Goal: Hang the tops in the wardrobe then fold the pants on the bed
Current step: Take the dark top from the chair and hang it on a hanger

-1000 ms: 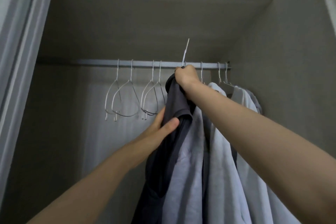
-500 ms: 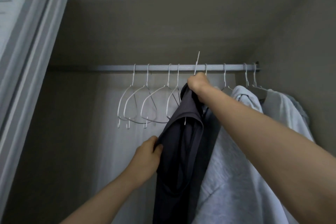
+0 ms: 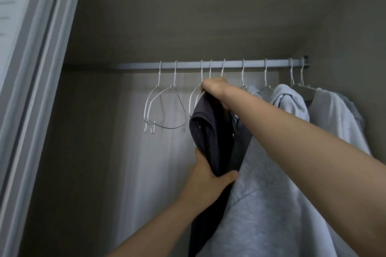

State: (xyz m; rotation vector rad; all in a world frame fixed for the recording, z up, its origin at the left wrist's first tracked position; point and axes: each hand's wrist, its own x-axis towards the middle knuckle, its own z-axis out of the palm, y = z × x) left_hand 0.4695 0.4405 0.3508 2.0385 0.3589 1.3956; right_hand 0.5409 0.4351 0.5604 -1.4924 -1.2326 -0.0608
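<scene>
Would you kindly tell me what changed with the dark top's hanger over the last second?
Its white wire hook, earlier poking above the metal rail, now sits over it. The left hand slid down the dark grey top. The right hand still grips the hanger's neck.

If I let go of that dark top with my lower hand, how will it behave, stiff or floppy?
Probably floppy: the dark top folds and sags between the right hand and left hand. Likely light, since a thin wire hook on the rail seems to carry it. It may swing against the grey sweatshirt.
</scene>
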